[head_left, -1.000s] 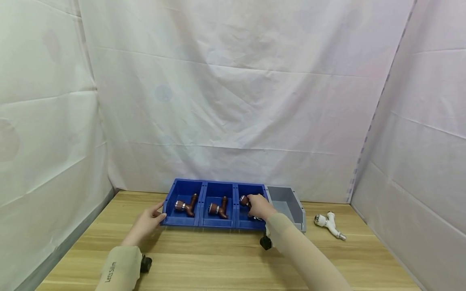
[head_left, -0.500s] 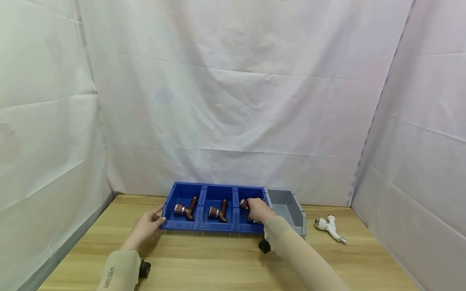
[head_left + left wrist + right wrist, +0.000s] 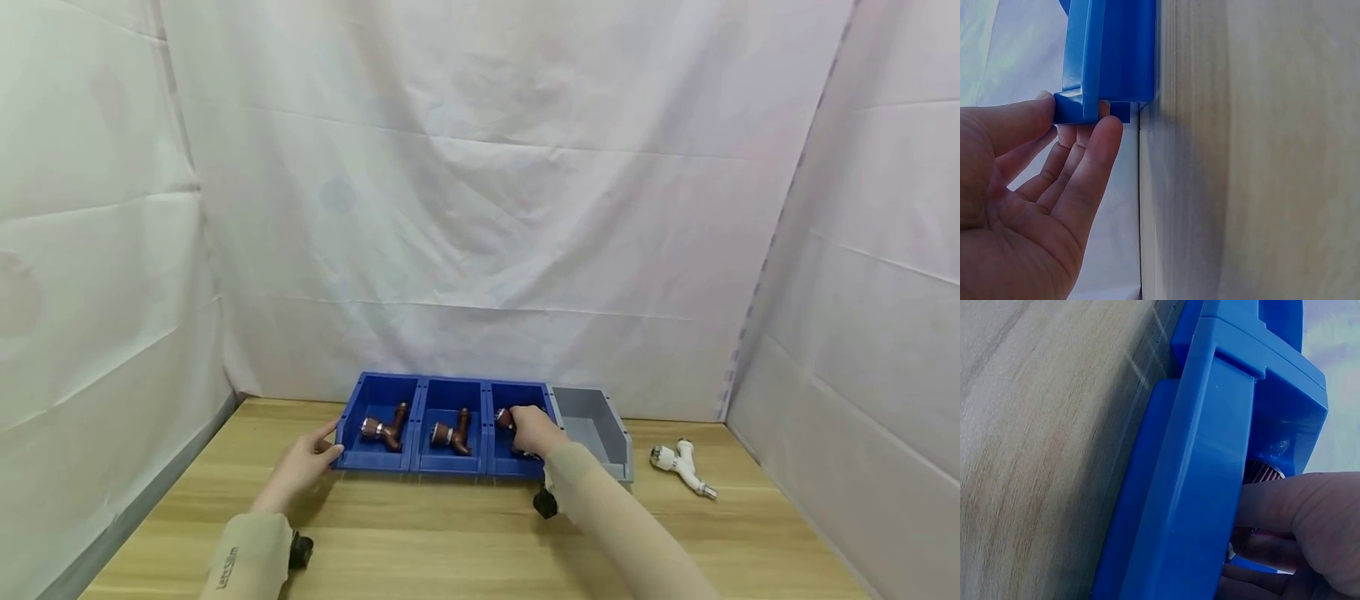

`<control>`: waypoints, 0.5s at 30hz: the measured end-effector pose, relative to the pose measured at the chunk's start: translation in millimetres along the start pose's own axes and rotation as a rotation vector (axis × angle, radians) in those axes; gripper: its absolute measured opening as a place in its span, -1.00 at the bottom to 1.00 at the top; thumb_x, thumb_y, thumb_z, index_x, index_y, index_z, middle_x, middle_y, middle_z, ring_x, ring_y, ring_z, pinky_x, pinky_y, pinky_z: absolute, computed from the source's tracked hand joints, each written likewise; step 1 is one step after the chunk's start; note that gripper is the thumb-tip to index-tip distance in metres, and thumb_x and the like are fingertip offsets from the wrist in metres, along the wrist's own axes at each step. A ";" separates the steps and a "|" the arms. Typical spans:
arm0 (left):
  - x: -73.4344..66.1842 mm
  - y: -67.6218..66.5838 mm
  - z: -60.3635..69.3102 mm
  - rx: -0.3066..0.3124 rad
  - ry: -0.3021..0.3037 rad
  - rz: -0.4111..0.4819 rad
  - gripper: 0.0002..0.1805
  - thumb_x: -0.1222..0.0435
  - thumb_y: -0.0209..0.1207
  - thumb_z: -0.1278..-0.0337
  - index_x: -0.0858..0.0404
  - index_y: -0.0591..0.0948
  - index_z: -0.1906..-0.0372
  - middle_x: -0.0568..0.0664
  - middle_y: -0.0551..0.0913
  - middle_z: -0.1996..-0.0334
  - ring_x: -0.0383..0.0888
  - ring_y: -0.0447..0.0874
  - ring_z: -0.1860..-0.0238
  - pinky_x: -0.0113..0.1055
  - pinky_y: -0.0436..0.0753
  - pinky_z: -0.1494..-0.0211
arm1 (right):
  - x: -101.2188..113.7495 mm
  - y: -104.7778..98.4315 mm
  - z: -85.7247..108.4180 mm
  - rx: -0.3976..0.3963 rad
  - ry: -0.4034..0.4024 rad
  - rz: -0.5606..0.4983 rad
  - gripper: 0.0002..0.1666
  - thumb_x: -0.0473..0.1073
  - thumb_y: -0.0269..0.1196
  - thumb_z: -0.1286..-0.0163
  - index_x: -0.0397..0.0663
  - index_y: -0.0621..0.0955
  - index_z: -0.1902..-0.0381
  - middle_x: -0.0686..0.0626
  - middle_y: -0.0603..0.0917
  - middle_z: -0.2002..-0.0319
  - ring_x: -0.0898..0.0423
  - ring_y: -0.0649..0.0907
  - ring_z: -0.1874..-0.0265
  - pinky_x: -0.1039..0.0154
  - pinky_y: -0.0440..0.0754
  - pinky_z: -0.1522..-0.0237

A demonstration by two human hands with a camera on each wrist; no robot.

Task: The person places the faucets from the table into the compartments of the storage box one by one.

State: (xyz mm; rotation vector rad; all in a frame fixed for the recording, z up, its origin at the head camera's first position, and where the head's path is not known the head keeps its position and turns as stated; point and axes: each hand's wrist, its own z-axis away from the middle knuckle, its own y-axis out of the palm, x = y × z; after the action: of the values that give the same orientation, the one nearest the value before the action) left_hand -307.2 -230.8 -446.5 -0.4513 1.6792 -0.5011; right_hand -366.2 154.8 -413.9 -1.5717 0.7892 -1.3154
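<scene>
My left hand (image 3: 300,462) is at the left end of a row of joined bins, pinching the front corner of the leftmost blue bin (image 3: 1088,69) between thumb and fingers. My right hand (image 3: 536,431) reaches into the third blue bin (image 3: 1200,456) and grips a brown faucet (image 3: 504,417). Its ribbed knob (image 3: 1263,471) shows beside the thumb, while the hand hides most of its body. One brown faucet (image 3: 386,431) lies in the leftmost bin, and another brown faucet (image 3: 452,433) lies in the second blue bin (image 3: 450,393).
A grey bin (image 3: 588,417) closes the row on the right. Beyond it, a white faucet (image 3: 684,467) lies on the wooden table (image 3: 420,533). White cloth (image 3: 480,208) hangs close behind the bins and along both sides.
</scene>
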 end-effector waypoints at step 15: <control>0.4 -0.6 1.8 -0.005 0.016 -0.015 -0.40 0.36 0.12 -0.34 0.42 0.27 -0.41 0.12 0.65 0.30 -0.04 0.61 0.42 -0.24 0.57 0.37 | -0.2 1.4 -1.2 -0.001 -0.007 0.019 -0.59 -0.47 0.39 -0.09 -0.17 0.60 0.08 -0.11 0.65 0.18 0.11 0.55 0.46 0.19 0.52 0.45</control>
State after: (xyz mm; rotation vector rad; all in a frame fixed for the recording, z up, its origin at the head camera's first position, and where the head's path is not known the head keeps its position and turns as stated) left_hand -305.5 -231.6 -446.7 -0.4649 1.6936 -0.5131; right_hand -367.3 154.2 -415.2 -1.5658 0.7985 -1.2951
